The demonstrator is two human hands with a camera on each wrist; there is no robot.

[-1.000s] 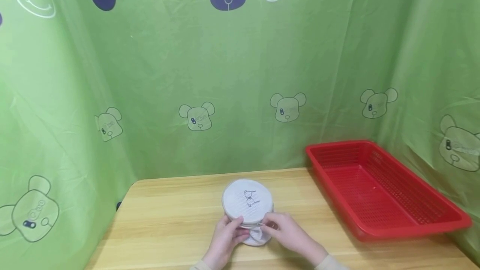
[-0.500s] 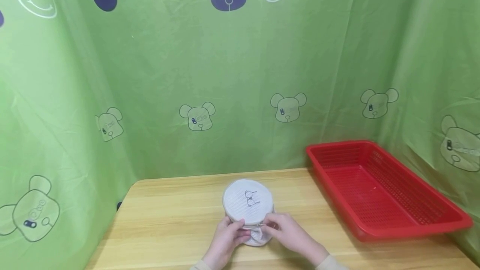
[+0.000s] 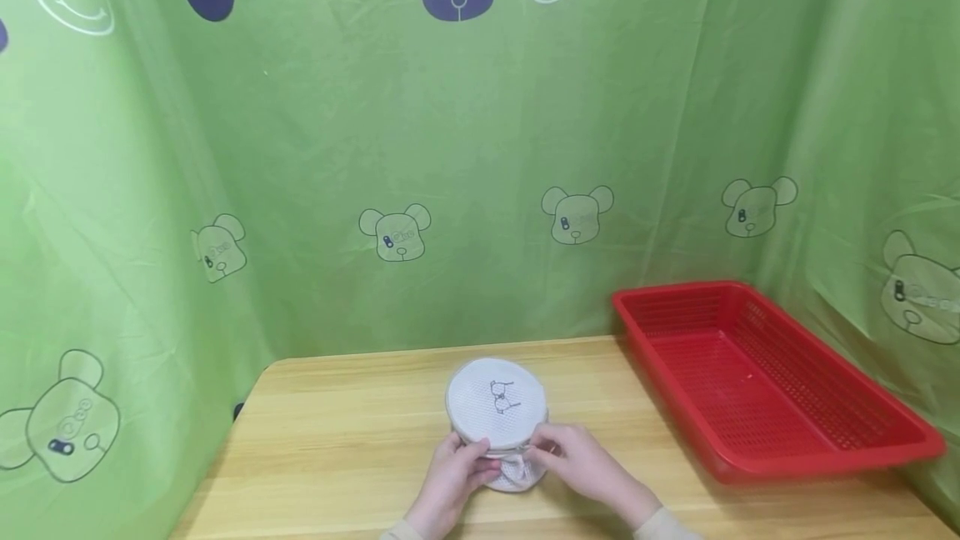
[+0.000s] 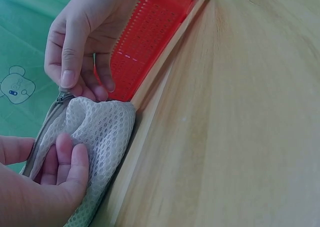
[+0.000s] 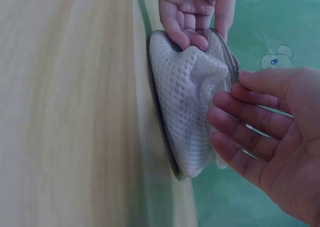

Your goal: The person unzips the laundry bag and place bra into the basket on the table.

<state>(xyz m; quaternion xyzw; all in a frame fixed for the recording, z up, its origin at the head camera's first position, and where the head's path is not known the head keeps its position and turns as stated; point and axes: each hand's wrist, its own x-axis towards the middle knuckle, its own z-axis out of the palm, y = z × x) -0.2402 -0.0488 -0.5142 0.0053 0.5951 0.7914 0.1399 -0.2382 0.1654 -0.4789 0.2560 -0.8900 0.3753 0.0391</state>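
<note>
A round white mesh laundry bag (image 3: 497,407) with a bra drawing on its lid stands on the wooden table in front of me. My left hand (image 3: 452,477) grips its near left edge, thumb on the lid's rim and fingers against the mesh side (image 4: 107,124). At the near right, my right hand (image 3: 581,465) pinches the zipper pull (image 5: 237,72) between thumb and index finger. The other right fingers are loosely bent beside the mesh. Along the rim the grey zipper (image 4: 46,122) shows in the left wrist view. The bag's side is crumpled, and its inside is hidden.
A red perforated plastic basket (image 3: 675,394) stands at the right of the table (image 3: 337,440). Behind and on both sides hangs a green curtain (image 3: 480,123) with bear prints.
My right hand has shifted slightly to the right along the bag's rim, still pinching the zipper pull. My left hand and the bag have hardly moved.
</note>
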